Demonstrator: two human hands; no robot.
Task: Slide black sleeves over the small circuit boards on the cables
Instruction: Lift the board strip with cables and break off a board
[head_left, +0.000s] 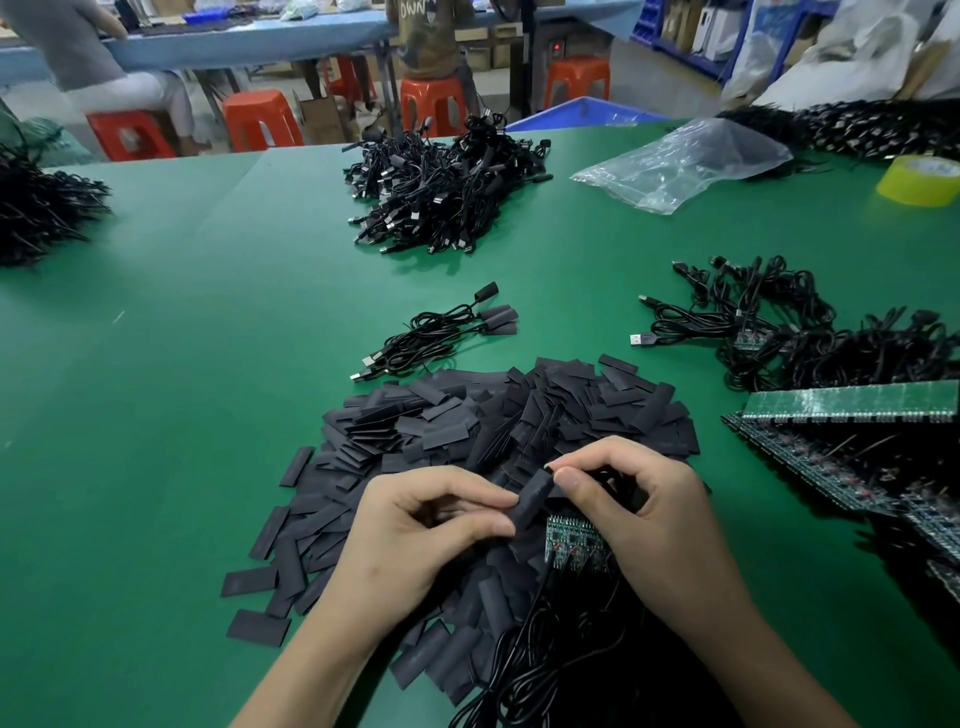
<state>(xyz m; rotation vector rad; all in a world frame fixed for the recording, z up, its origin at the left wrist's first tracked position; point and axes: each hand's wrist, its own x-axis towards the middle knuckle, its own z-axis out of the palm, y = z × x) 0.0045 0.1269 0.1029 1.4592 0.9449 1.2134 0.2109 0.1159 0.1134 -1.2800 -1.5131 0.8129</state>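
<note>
Sleeve (531, 499) is pinched at both ends, lower by the left hand (415, 525), upper by the right hand (644, 499); the circuit board (571, 540) is seen just beneath, nearer the right.

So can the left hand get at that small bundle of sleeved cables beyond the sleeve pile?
Probably yes: only the sleeve pile lies before the bundle. But the left hand pinches a sleeve and must release it first.

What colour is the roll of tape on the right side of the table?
Yellow-green: the tape roll shows best in the head view, at the far right edge.
</note>
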